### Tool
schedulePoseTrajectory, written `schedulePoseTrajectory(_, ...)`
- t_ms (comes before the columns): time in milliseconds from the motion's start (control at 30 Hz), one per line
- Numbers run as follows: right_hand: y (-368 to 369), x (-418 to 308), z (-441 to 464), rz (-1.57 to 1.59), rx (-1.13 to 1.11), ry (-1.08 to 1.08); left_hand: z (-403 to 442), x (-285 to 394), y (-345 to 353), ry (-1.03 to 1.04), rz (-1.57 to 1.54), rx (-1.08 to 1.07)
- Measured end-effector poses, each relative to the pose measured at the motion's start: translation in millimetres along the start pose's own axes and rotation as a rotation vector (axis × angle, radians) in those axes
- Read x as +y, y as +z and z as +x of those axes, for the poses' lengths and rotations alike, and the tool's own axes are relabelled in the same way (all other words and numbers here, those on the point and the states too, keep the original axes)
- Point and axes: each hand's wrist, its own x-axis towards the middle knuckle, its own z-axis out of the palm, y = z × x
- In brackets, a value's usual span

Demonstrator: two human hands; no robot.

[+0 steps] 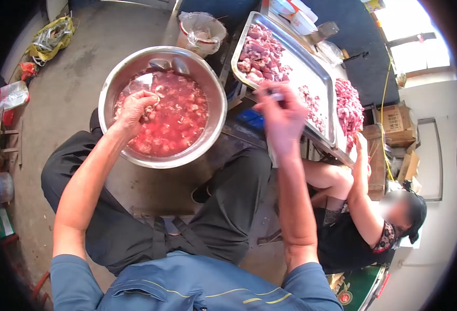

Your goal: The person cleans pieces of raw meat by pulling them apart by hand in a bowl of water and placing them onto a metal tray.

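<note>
A seated person in a blue shirt point(187, 287) and dark trousers point(236, 199) is working with both hands at different places. A metal bowl point(217, 101) is sitting in front of the knees, and pale meat point(179, 122) is floating in the red liquid inside it. The left hand point(138, 107) is reaching over the bowl's near left rim, its fingers curling in and the thumb pressing against them, pinching a scrap point(148, 113) of the meat just above the liquid.

The right hand point(283, 111) is hovering above the near long edge of a tray point(309, 62), around its middle. It is blurring; the fingers are bending around something small and dark, but one cannot tell what it is or how tightly they are gripping.

In the tray, a large pile point(261, 52) of darker meat is filling the left end, while a small pile point(311, 106) is lying toward the right end, by the near edge. A third pile point(349, 106) is resting just beyond the tray's right edge, where a co-worker's hand point(361, 143) is touching its lower side. The co-worker point(350, 236) is sitting at the right. A bag-lined bucket point(202, 36) is standing beyond the bowl's far right rim.
</note>
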Motion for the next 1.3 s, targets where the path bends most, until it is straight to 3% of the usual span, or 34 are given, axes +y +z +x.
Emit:
schedulePoseTrajectory(33,-23,-3,10,-0.144,0.049,-0.097,-1,0,0,-0.002,-0.005,0.000)
schedulePoseTrajectory(100,-61,-10,24,-0.096,0.206,0.030,-1,-1,-1,0.016,-0.014,-0.014)
schedulePoseTrajectory(167,-104,9,43,-0.388,0.236,0.118,3,-4,0,0.043,-0.115,-0.040)
schedulePoseTrajectory(233,-148,60,58,-0.741,0.011,0.189,2,-2,3,0.036,-0.083,-0.047)
schedulePoseTrajectory(267,-156,61,56,-0.913,-0.138,0.339,3,-2,4,0.036,-0.047,-0.037)
schedulePoseTrajectory(300,-180,101,52,-1.055,-0.235,0.312,4,-2,5,0.034,-0.011,-0.025)
schedulePoseTrajectory(467,-196,76,50,-1.104,-0.054,0.306,0,-1,11,0.022,-0.032,-0.020)
schedulePoseTrajectory(500,-190,68,48,-1.104,-0.048,0.311,1,-2,10,0.005,-0.036,-0.033)
schedulePoseTrajectory(567,-162,55,41,-0.835,0.151,0.125,2,0,9,-0.009,-0.034,-0.038)
schedulePoseTrajectory(600,-144,47,37,-0.701,0.161,0.140,0,2,10,-0.019,-0.030,-0.034)
schedulePoseTrajectory(767,-21,19,-2,-0.359,-0.183,0.038,-3,6,-1,0.004,-0.029,-0.002)
schedulePoseTrajectory(833,31,38,-14,-0.326,-0.429,-0.234,-6,9,-6,0.002,-0.033,0.035)
schedulePoseTrajectory(900,86,57,-31,-0.155,-0.570,-0.111,-7,10,-13,0.002,-0.047,0.069)
schedulePoseTrajectory(1000,145,95,-45,-0.278,-0.811,-0.065,-6,9,-26,-0.009,-0.120,0.104)
schedulePoseTrajectory(1167,195,111,-74,-0.253,-0.858,-0.124,1,10,-34,-0.010,-0.150,0.087)
schedulePoseTrajectory(1233,201,114,-79,-0.483,-1.054,-0.148,5,11,-32,-0.001,-0.105,0.109)
schedulePoseTrajectory(1300,205,125,-86,-0.395,-0.890,-0.115,5,12,-31,-0.004,-0.113,0.089)
